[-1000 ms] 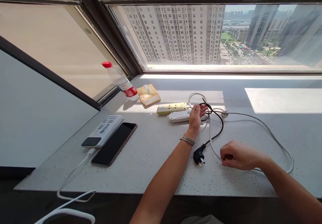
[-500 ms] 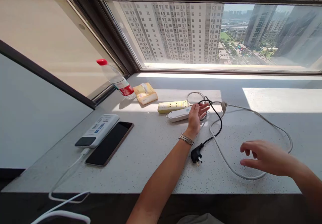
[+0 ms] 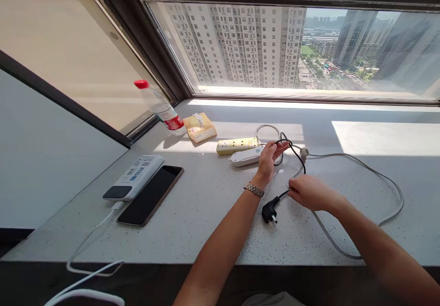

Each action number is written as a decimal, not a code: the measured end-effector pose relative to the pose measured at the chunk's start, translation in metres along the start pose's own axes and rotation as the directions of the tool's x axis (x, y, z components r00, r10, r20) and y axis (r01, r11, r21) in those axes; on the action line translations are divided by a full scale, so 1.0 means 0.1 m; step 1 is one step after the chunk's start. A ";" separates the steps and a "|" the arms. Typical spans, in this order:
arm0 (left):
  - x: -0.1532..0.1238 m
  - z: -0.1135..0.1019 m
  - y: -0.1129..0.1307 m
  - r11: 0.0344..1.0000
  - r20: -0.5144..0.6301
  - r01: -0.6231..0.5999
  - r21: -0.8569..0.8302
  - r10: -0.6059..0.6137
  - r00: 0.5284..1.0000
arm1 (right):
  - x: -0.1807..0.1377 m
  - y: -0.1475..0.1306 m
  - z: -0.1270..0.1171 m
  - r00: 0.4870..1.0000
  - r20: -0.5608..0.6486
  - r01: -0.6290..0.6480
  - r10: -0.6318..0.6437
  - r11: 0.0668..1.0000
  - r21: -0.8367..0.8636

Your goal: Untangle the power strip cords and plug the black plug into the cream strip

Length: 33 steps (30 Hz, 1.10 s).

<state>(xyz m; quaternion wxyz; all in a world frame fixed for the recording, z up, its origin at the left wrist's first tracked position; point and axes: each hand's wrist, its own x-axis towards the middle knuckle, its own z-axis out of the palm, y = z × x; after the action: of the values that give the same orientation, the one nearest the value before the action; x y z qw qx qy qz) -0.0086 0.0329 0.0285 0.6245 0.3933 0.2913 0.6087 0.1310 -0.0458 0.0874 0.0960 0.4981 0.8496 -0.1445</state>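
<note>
phone [image 3: 151,195] and bottle [image 3: 161,108] lie left of hands [image 3: 271,156].

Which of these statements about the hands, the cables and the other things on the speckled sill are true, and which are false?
1. The right hand is on the thin black cable, near the black three-pin plug. True.
2. The black three-pin plug is pushed into the pale yellow power strip. False: it lies loose on the speckled stone sill.
3. The left hand is by the loop of the black cable, beside the white power strip. True.
4. The clear plastic bottle with a red cap stands to the right of both hands. False: it is far left, near the window frame.
5. The dark smartphone lies flat beside a white power bank. True.
</note>
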 end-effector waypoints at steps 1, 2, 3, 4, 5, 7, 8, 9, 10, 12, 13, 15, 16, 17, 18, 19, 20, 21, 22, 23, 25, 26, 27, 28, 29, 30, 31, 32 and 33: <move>0.00 0.00 0.00 1.000 0.018 -0.010 -0.003 0.010 1.000 | -0.10 0.01 -0.04 0.999 -0.008 0.049 -0.049 0.999 0.016; 0.00 -0.01 0.01 1.000 0.037 -0.017 -0.005 0.017 0.999 | -0.19 0.01 -0.09 0.997 -0.017 0.077 -0.077 0.996 0.036; 0.00 -0.01 0.01 1.000 0.062 -0.020 -0.004 0.020 0.998 | -0.26 0.01 -0.12 0.996 -0.024 0.091 -0.090 0.994 0.053; 0.00 -0.01 0.02 1.000 0.095 -0.019 -0.003 0.019 0.995 | -0.31 0.02 -0.14 0.995 -0.025 0.097 -0.096 0.993 0.063; -0.01 0.00 0.02 1.000 0.133 -0.014 -0.004 0.014 0.991 | -0.33 0.03 -0.15 0.995 -0.020 0.096 -0.095 0.993 0.066; -0.02 0.00 0.02 1.000 0.196 0.012 -0.012 -0.009 0.980 | -0.31 0.08 -0.12 0.998 -0.002 0.056 -0.056 0.997 0.055; -0.02 0.00 0.03 0.999 0.210 0.028 -0.018 -0.023 0.977 | -0.27 0.11 -0.10 1.000 0.003 0.010 -0.010 0.999 0.046; -0.02 -0.01 0.04 0.999 0.211 0.041 -0.033 -0.033 0.977 | -0.24 0.15 -0.06 0.999 -0.002 -0.046 0.046 0.998 0.041; -0.02 -0.01 0.05 0.997 0.206 0.049 -0.053 -0.037 0.978 | -0.21 0.18 -0.03 0.994 -0.024 -0.105 0.107 0.993 0.050; -0.01 -0.03 0.07 0.994 0.190 0.050 -0.098 -0.030 0.981 | -0.19 0.25 0.03 0.968 -0.124 -0.201 0.218 0.971 0.132; 0.00 -0.04 0.09 0.992 0.186 0.047 -0.115 -0.025 0.982 | -0.20 0.28 0.06 0.945 -0.187 -0.232 0.269 0.952 0.199; 0.00 -0.04 0.10 0.992 0.185 0.052 -0.113 -0.031 0.982 | -0.22 0.34 0.10 0.902 -0.264 -0.248 0.342 0.910 0.332; 0.00 -0.04 0.10 0.993 0.188 0.063 -0.096 -0.044 0.981 | -0.23 0.38 0.12 0.904 -0.251 -0.237 0.347 0.894 0.381; -0.01 -0.03 0.10 0.994 0.193 0.075 -0.075 -0.059 0.980 | -0.23 0.42 0.13 0.922 -0.203 -0.223 0.331 0.879 0.421; -0.01 -0.01 0.10 0.995 0.197 0.085 -0.054 -0.073 0.978 | -0.21 0.48 0.14 0.941 -0.142 -0.212 0.308 0.862 0.461; -0.02 0.00 0.09 0.995 0.203 0.094 -0.036 -0.085 0.976 | -0.18 0.54 0.15 0.950 -0.094 -0.212 0.297 0.837 0.504; -0.03 0.01 0.08 0.995 0.209 0.099 -0.024 -0.091 0.974 | -0.13 0.61 0.15 0.943 -0.080 -0.230 0.322 0.809 0.541; -0.04 0.02 0.07 0.994 0.215 0.103 -0.019 -0.097 0.972 | -0.06 0.69 0.14 0.917 -0.103 -0.263 0.385 0.778 0.571; -0.05 0.03 0.06 0.994 0.223 0.108 -0.020 -0.101 0.970 | 0.02 0.76 0.14 0.869 -0.152 -0.302 0.470 0.749 0.590; -0.05 0.04 0.05 0.993 0.235 0.117 -0.022 -0.109 0.966 | 0.11 0.83 0.13 0.808 -0.211 -0.340 0.551 0.726 0.597; -0.06 0.04 0.03 0.990 0.254 0.136 -0.027 -0.125 0.959 | 0.31 0.93 0.14 0.707 -0.302 -0.398 0.640 0.712 0.578; -0.06 0.04 0.02 0.989 0.258 0.144 -0.029 -0.132 0.957 | 0.41 0.95 0.16 0.684 -0.328 -0.414 0.652 0.716 0.562; -0.05 0.04 0.02 0.988 0.259 0.149 -0.030 -0.136 0.956 | 0.50 0.97 0.19 0.673 -0.351 -0.420 0.651 0.726 0.544; -0.06 0.04 0.02 0.988 0.255 0.149 -0.032 -0.136 0.957 | 0.58 0.97 0.22 0.668 -0.378 -0.416 0.641 0.743 0.524; -0.06 0.05 0.02 0.989 0.250 0.148 -0.032 -0.135 0.959 | 0.64 0.97 0.27 0.663 -0.416 -0.399 0.623 0.763 0.508; -0.06 0.05 0.02 0.989 0.244 0.142 -0.033 -0.130 0.961 | 0.68 0.97 0.31 0.654 -0.460 -0.370 0.600 0.785 0.497; -0.07 0.07 0.03 0.991 0.243 0.132 -0.033 -0.120 0.963 | 0.71 0.96 0.35 0.639 -0.509 -0.334 0.576 0.805 0.491; -0.08 0.08 0.03 0.992 0.245 0.118 -0.033 -0.107 0.964 | 0.72 0.96 0.39 0.619 -0.555 -0.297 0.556 0.819 0.490; -0.08 0.10 0.04 0.994 0.249 0.103 -0.033 -0.092 0.964 | 0.72 0.96 0.43 0.598 -0.589 -0.267 0.544 0.828 0.493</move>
<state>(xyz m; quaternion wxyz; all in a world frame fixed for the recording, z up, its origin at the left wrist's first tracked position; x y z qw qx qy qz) -0.0033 0.0232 0.0357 0.6937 0.4370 0.2164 0.5300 0.1806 0.0430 0.0106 -0.2983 0.7055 0.6395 -0.0660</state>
